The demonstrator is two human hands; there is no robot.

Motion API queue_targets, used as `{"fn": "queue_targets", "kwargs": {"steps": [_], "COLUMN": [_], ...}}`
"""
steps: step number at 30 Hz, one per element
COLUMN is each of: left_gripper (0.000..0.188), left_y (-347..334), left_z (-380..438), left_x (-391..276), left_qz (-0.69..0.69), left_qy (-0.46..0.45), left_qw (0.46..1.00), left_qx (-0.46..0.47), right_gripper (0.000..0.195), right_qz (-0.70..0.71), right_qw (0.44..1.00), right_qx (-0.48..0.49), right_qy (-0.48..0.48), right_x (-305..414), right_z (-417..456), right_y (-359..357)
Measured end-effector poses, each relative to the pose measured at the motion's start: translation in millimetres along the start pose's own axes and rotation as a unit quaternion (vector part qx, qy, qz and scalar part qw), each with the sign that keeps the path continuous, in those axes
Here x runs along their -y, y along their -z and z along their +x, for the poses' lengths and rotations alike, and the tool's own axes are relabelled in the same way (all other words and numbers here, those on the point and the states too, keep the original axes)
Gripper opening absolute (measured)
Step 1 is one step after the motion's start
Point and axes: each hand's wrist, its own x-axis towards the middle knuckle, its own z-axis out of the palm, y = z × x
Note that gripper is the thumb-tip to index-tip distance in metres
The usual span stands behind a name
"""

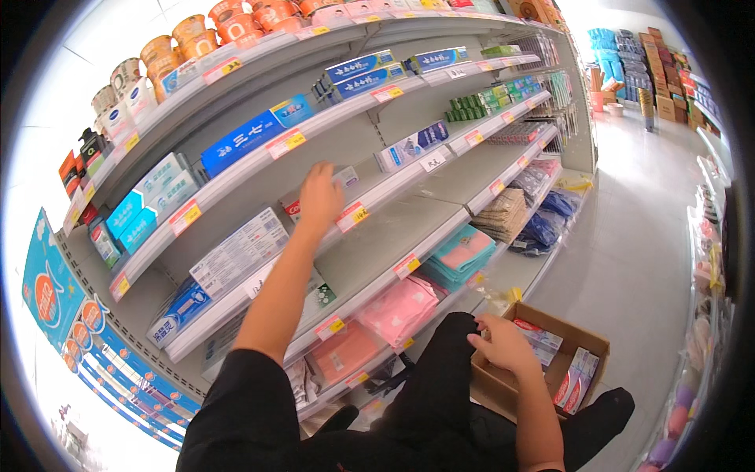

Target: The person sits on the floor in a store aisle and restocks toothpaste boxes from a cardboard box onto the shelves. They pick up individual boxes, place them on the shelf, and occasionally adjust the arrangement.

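My left hand (322,199) reaches onto a middle shelf and closes over a red and white Colgate toothpaste box (347,178), which shows on both sides of it. The palm hides the box's middle. Lower right, my right hand (508,343) hangs by my knee, over the near left rim of a cardboard carton (581,332). Its thumb and fingers are apart with nothing seen between them. Inside the carton lie several Colgate boxes (573,380), some flat at the back and some along the right wall.
White and blue toothpaste boxes (239,251) lie left of my left hand; another box (413,146) sits to its right. Blue boxes (256,135) line the shelf above. Folded pink (401,310) and teal towels (460,256) occupy lower shelves. Another rack (702,330) borders the aisle.
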Motion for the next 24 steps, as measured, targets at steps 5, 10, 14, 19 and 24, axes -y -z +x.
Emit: {"fn": "queue_targets", "kwargs": {"steps": [5, 10, 14, 19, 24], "left_gripper": [0.025, 0.037, 0.034, 0.031, 0.031], "left_y": [5, -2, -8, 6, 11], "left_z": [-126, -284, -342, -334, -329], "left_x": [-162, -193, -210, -212, -215], "left_qz": [-0.235, -0.323, -0.364, -0.363, -0.358], "left_qy": [-0.083, -0.096, -0.07, -0.025, -0.037], "left_qw": [0.956, 0.858, 0.82, 0.816, 0.817], "left_qx": [0.157, 0.388, 0.436, 0.449, 0.451], "right_gripper": [0.064, 0.105, 0.092, 0.082, 0.068], "right_qz": [-0.164, -0.211, -0.214, -0.212, -0.208], "right_qw": [0.964, 0.925, 0.919, 0.883, 0.864], "right_qx": [0.04, 0.115, 0.156, 0.155, 0.167], "right_qy": [-0.204, -0.295, -0.293, -0.389, -0.428], "right_x": [-168, -205, -262, -247, -258], "right_z": [8, -12, -41, -39, -48], "right_y": [-27, -70, -103, -113, -104]}}
